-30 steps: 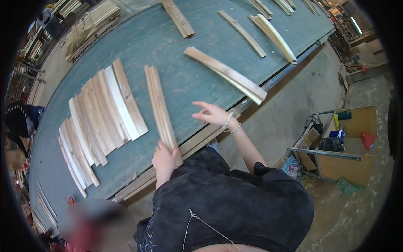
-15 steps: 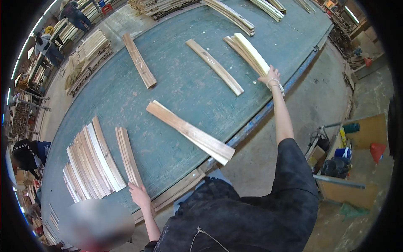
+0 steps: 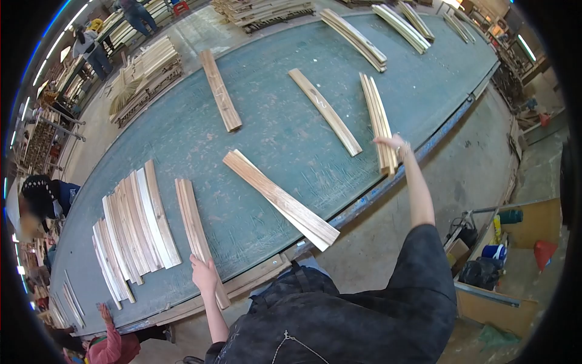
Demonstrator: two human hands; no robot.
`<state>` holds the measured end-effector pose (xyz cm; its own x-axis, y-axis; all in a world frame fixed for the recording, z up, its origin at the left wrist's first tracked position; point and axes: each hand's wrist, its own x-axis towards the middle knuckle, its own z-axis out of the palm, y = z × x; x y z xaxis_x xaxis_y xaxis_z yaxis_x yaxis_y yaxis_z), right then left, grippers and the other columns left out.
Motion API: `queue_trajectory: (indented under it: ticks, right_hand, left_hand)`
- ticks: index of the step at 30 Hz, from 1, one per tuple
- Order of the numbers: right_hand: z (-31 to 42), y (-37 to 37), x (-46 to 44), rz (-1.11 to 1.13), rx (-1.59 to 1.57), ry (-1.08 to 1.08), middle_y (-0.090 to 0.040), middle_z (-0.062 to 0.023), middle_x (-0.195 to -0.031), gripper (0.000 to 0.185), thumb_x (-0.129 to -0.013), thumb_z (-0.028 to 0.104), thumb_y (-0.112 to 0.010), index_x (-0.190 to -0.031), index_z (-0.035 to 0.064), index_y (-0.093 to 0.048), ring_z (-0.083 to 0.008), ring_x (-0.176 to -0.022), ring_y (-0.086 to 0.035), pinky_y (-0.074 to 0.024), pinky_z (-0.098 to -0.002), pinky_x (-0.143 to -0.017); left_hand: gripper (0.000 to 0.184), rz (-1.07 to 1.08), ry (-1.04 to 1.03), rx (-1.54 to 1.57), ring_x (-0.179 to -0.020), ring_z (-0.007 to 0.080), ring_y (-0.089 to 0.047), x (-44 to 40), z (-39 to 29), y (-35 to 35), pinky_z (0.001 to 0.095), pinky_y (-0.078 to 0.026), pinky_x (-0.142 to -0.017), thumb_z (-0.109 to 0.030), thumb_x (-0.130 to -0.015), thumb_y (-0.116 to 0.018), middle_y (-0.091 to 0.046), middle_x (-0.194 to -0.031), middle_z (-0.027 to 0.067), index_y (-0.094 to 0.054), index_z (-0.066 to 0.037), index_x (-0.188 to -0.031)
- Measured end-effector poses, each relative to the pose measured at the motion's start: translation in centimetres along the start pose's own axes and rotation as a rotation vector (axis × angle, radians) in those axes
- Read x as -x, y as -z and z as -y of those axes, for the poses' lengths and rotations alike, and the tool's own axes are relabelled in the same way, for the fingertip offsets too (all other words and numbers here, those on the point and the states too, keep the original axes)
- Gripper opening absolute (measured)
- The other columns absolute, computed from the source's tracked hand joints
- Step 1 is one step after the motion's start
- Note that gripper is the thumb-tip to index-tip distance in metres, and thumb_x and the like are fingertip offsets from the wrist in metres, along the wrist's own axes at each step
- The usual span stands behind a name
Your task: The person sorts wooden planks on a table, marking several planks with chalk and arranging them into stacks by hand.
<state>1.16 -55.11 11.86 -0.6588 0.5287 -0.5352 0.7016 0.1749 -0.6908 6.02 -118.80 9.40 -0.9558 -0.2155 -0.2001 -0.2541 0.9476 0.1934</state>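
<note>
My right hand point(image 3: 394, 145) is closed around the near end of a bundle of narrow wooden slats point(image 3: 377, 112) at the table's right edge. These slats lie nearly parallel, pressed side by side. On the left, my left hand point(image 3: 205, 273) grips a short stack of wooden boards point(image 3: 193, 221), whose near end sticks out past the table edge. Between my hands, two crossed boards point(image 3: 279, 197) lie with their near ends over the edge. A single board with a white chalk mark point(image 3: 324, 110) rests just left of the slats in my right hand.
The long green table point(image 3: 267, 127) carries a row of boards point(image 3: 136, 221) at left, another marked board point(image 3: 219, 91) and more bundles point(image 3: 354, 39) at the far end. A co-worker's pink sleeve point(image 3: 109, 346) is at lower left. A cart point(image 3: 485, 261) stands at right.
The slats at my right hand have come together and turned more upright in view. The boards in my left hand have slid nearer, past the table edge. My view has shifted somewhat.
</note>
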Motion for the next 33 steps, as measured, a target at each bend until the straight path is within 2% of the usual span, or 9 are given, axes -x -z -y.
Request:
queue_trajectory:
  ticks: [7, 18, 23, 25, 27, 29, 30, 31, 33]
  right_hand:
    - [-0.1, -13.8, 15.3, 0.301, -0.615, 0.004, -0.06, -0.0115, -0.081, 0.052, -0.066, 0.031, -0.068, -0.1, -0.0033, -0.05, -0.0184, -0.068, -0.06, -0.0507, -0.0301, -0.061]
    - [-0.5, -44.0, 31.4, 0.515, -0.329, 0.343, -0.058, -0.007, -0.085, 0.05, -0.062, 0.023, -0.075, -0.095, -0.003, -0.049, -0.0114, -0.074, -0.056, -0.0473, -0.0246, -0.065]
    - [2.1, -48.1, 33.5, 0.663, -0.233, 0.232, -0.058, -0.0096, -0.085, 0.05, -0.062, 0.025, -0.075, -0.093, -0.0043, -0.048, -0.0137, -0.078, -0.056, -0.0469, -0.0253, -0.068]
    - [0.1, -49.9, 31.9, 0.63, -0.07, 0.447, -0.058, -0.0117, -0.087, 0.052, -0.06, 0.027, -0.076, -0.091, -0.005, -0.049, -0.0162, -0.08, -0.056, -0.0466, -0.0261, -0.07]
    - [-0.4, -49.6, 31.1, 0.674, -0.053, 0.445, -0.057, -0.0139, -0.092, 0.062, -0.059, 0.03, -0.076, -0.101, -0.0058, -0.046, -0.0177, -0.081, -0.055, -0.0465, -0.0269, -0.07]
    - [0.8, -48.3, 30.7, 0.775, 0.485, 0.595, -0.056, -0.0152, -0.096, 0.074, -0.06, 0.033, -0.074, -0.114, -0.005, -0.039, -0.0178, -0.085, -0.055, -0.0461, -0.0274, -0.071]
    - [2.4, -47.5, 32.2, 0.585, 0.704, 0.632, -0.056, -0.017, -0.098, 0.08, -0.064, 0.036, -0.071, -0.121, -0.004, -0.031, -0.0188, -0.089, -0.054, -0.0454, -0.0285, -0.072]
    - [3.3, -47.2, 32.7, 0.587, 0.708, 0.632, -0.056, -0.017, -0.098, 0.08, -0.064, 0.036, -0.071, -0.121, -0.004, -0.031, -0.0188, -0.089, -0.054, -0.0454, -0.0285, -0.072]
    - [4.1, -46.8, 32.7, 0.726, 0.13, 0.349, -0.054, -0.0199, -0.1, 0.08, -0.066, 0.039, -0.069, -0.121, -0.005, -0.031, -0.0225, -0.093, -0.052, -0.0447, -0.0293, -0.075]
  left_hand:
    - [0.057, 0.114, -0.063, 0.199, -0.081, 0.0409, -0.055, -1.4, 2.7, 1.8, 0.0448, -0.043, -0.07, -0.032, -0.077, -0.052, -0.056, -0.084, 0.0274, -0.028, 0.002, -0.116]
    - [0.049, 0.064, -0.095, 0.105, -0.069, 0.0343, -0.058, -1.5, 6.3, 3.6, 0.0425, -0.047, -0.062, -0.026, -0.074, -0.054, -0.055, -0.082, 0.0217, -0.031, 0.002, -0.107]
    - [0.054, 0.028, -0.051, 0.208, -0.067, 0.0341, -0.058, -0.6, 7.9, 3.0, 0.041, -0.048, -0.058, -0.035, -0.077, -0.052, -0.055, -0.079, 0.0216, -0.033, 0.004, -0.108]
    - [0.057, 0.025, -0.031, 0.264, -0.067, 0.034, -0.058, -0.5, 8.2, 2.7, 0.0404, -0.048, -0.058, -0.039, -0.078, -0.052, -0.055, -0.078, 0.0216, -0.033, 0.005, -0.108]
    - [0.058, 0.086, -0.224, 0.34, -0.069, 0.0355, -0.058, -0.9, 8.5, 2.1, 0.0414, -0.047, -0.059, -0.047, -0.078, -0.047, -0.056, -0.076, 0.0226, -0.034, 0.004, -0.103]
    - [0.061, 0.116, -0.213, 0.325, -0.068, 0.0353, -0.058, -1.3, 8.4, 1.9, 0.041, -0.047, -0.058, -0.049, -0.077, -0.048, -0.057, -0.075, 0.0223, -0.034, 0.004, -0.102]
    - [0.063, 0.145, -0.217, 0.306, -0.068, 0.0351, -0.059, -1.6, 8.3, 1.9, 0.0405, -0.047, -0.057, -0.051, -0.076, -0.048, -0.057, -0.074, 0.022, -0.034, 0.005, -0.102]
    - [0.063, 0.146, -0.214, 0.309, -0.068, 0.0351, -0.059, -1.8, 8.3, 1.9, 0.0405, -0.047, -0.057, -0.051, -0.076, -0.048, -0.057, -0.074, 0.022, -0.034, 0.005, -0.102]
    - [0.064, 0.12, -0.244, 0.276, -0.066, 0.0348, -0.059, -1.7, 8.4, 2.0, 0.0409, -0.047, -0.056, -0.053, -0.075, -0.049, -0.057, -0.072, 0.0209, -0.035, 0.005, -0.1]
